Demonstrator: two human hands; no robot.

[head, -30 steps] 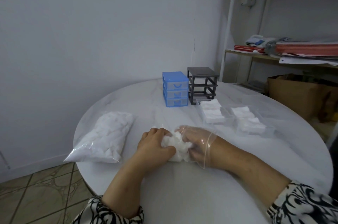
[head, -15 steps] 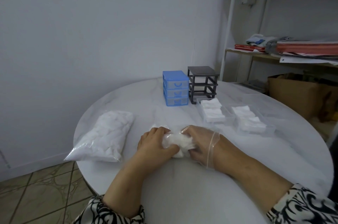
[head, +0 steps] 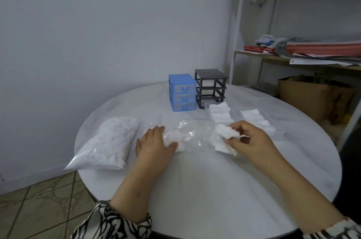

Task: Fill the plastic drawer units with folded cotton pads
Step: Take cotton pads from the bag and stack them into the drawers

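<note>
The right hand [head: 252, 139] is pinching a bunch of white cotton pads [head: 224, 137] between the thumb and curled fingers, holding it just above the round white counter [head: 195, 180]. The left hand [head: 154, 141] is lying with rather straight fingers on a clear plastic bag [head: 181, 133], pressing it down on the counter; a few pads are showing inside the bag beside the thumb.

At 12 o'clock from the hands, the blue drawer unit [head: 182, 92] is standing with its three drawers pushed in. Just at its 3 o'clock side is standing the dark grey drawer frame [head: 211, 86], and its slots are showing no drawers. In front of this frame, two clear drawers [head: 218, 111] are lying on the counter, and folded pads are sitting in them. At 9 o'clock from the left hand, a full bag of cotton [head: 109, 141] is lying near the counter edge.
</note>
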